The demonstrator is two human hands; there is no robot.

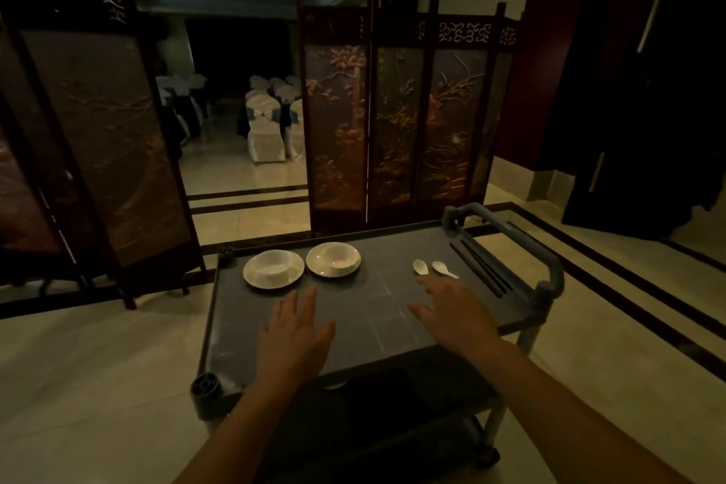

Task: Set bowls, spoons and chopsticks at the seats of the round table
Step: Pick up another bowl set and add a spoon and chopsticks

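Both hands hover flat and empty over the grey service cart (298,326), fingers spread and clamped on nothing: the left hand (296,330) just short of the nearer plate, the right hand (451,310) with its fingertips close to the spoons. Risk, as judged: the bowls sit loose on their plates, so lifting a plate one-handed or at a tilt could slide a bowl off; the chopsticks (481,267) lie hard by the cart's raised handle (510,236) and could roll or scatter if knocked; dim light makes a misjudged reach likelier. Count on the top shelf: two white bowls (274,267) (338,257), each on its own plate (251,277) (314,267); two white ceramic spoons (420,267) (444,269); apparently two pairs of dark chopsticks, too dim to confirm. The round table is not in view.
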